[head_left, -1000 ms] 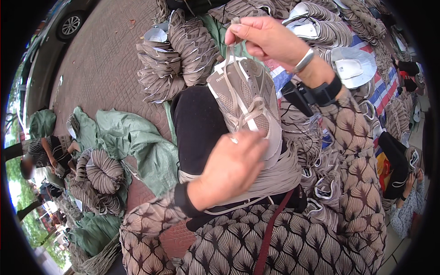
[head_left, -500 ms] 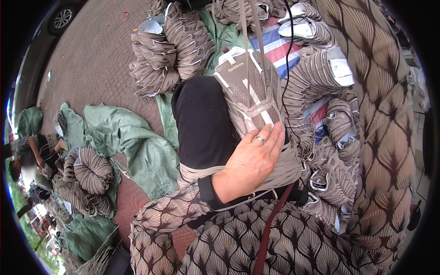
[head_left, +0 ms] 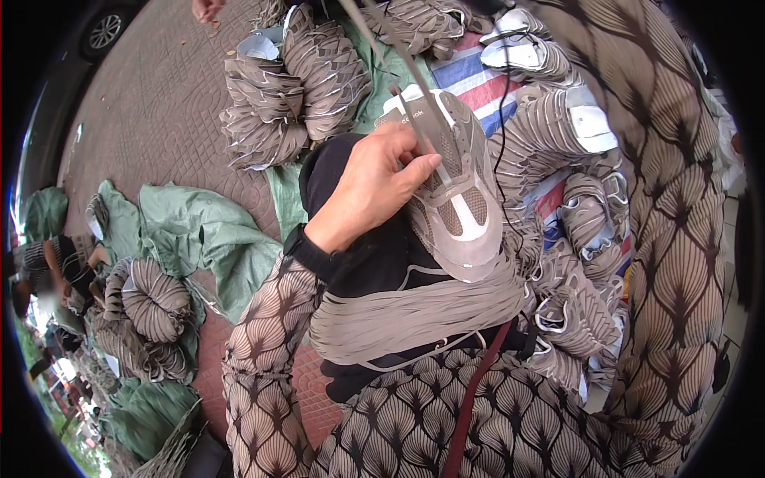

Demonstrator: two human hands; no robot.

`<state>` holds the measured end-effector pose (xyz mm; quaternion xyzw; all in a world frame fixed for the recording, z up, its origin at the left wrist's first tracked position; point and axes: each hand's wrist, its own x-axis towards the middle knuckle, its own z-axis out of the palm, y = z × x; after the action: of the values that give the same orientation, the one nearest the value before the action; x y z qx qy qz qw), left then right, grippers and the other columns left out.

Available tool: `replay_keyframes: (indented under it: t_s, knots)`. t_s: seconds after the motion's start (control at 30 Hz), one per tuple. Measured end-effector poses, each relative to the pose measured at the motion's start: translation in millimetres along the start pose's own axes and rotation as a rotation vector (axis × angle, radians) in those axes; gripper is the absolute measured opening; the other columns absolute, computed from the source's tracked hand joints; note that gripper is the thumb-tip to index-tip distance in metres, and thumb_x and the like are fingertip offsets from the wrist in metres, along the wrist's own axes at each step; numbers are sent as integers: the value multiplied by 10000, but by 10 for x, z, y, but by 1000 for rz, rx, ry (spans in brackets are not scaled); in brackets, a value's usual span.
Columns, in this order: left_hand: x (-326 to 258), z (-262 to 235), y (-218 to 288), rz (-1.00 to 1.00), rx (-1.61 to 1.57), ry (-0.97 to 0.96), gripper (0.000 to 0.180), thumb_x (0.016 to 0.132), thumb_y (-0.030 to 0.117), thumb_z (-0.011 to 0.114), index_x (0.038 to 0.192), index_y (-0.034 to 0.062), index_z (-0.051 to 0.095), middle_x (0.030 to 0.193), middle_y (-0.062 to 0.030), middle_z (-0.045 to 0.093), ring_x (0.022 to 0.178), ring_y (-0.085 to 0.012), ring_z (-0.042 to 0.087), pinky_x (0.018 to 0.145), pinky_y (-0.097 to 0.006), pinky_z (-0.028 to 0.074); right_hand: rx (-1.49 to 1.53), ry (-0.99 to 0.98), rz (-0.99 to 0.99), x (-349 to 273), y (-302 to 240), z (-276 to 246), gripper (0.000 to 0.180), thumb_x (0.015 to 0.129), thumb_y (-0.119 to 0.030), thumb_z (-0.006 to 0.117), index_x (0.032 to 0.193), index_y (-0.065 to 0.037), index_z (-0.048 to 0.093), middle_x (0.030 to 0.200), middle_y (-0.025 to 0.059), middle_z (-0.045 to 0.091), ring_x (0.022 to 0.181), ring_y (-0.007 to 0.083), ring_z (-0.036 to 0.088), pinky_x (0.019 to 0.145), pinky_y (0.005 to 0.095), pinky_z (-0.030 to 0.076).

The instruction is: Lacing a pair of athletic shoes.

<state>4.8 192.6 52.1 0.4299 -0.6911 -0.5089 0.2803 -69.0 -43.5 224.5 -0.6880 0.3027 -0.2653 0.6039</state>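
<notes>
A taupe and white shoe upper [head_left: 470, 215] lies on my thigh, its toe toward me. My left hand [head_left: 370, 187] is over its upper left side, thumb and fingers pinched on a flat taupe shoelace [head_left: 422, 131] at the lacing area. Lace strands run from the upper past the top of the picture. My right sleeve [head_left: 677, 207] stretches up along the right side, but the right hand lies outside the view. Across my lap, close to the toe, rests a thick bundle of flat laces [head_left: 414, 319].
Stacked uppers [head_left: 263, 103] stand at the far left, and more uppers [head_left: 542, 135] curve along the right on a striped sheet [head_left: 478, 84]. Green sacking [head_left: 207, 227] covers part of the paving. A black cord [head_left: 504, 119] hangs beside the shoe. Another person's hand [head_left: 209, 9] shows at the top.
My left hand has moved from the toe up and left, and its flat fingers have closed on the lace. The toe and lace bundle now show more fully. Another person's hand has appeared.
</notes>
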Motion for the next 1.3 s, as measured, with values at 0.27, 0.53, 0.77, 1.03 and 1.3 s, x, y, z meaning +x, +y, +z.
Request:
replay_keyframes:
  t_s: [0.27,0.53,0.77,1.03,1.3]
  knots:
    - [40,-141,-55,187,-1026,-37,382,1010,281,408,811,28,614,981,-106,622,1017,-241,569,988,-366,392,-845,-31,75,-864,337,201,213,932,-167,430,937,2,559,796,126,662,568,192,628,476,310,506]
    - [201,-328,388,283,-933,147,365,1016,257,374,997,-21,610,948,-115,638,972,-222,595,946,-367,411,-24,-198,64,-2143,1212,838,339,994,-258,460,915,17,642,864,53,669,800,130,628,709,297,514]
    - [-452,-1486,-185,-125,-1356,481,291,927,152,601,1148,-28,544,638,54,406,557,-61,384,652,-219,383,1065,389,-351,-3153,545,-909,198,974,-63,378,776,-55,382,640,1,269,589,119,296,679,287,319]
    - [-3275,-3648,-1757,-343,-1139,1005,378,998,269,391,1212,-18,511,558,44,264,488,-79,263,495,-258,282,955,1029,-347,-5928,806,-3405,196,929,30,405,758,-66,389,656,10,282,562,133,311,585,257,301]
    - [-4617,-3535,-1831,-709,-829,1811,231,986,177,397,1106,53,551,619,49,304,503,-98,268,505,-271,306,345,1725,196,-6822,650,-2788,214,937,-52,517,1137,17,550,852,49,565,623,145,414,624,244,361]
